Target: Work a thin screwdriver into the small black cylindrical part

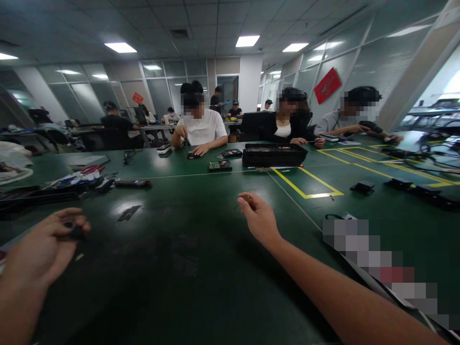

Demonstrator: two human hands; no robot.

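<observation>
Your left hand [50, 244], lower left of the frame: fingers curled, gripping a small dark object, just above the tabletop. Your right hand [259, 219], centre: thumb and forefinger drawn together in a pinch; anything between them was too small to tell.

Green table [151, 306]: spread across the lower frame beneath both hands.

Person in a white shirt [212, 125], upper centre: seated across from you, both hands near the tabletop.

Yellow tape outline [321, 195]: right of centre, stuck on the table.

Long black case [275, 157]: beyond your right hand, well apart from it.

Dark cylindrical tool [132, 184]: left of centre, lying flat, red at its right end.

Green circuit board [220, 165]: upper centre, left of the case.

Small dark object [76, 232]: lower left, inside your left fingers.

Pale scrap [79, 257]: just below it in the frame.
</observation>
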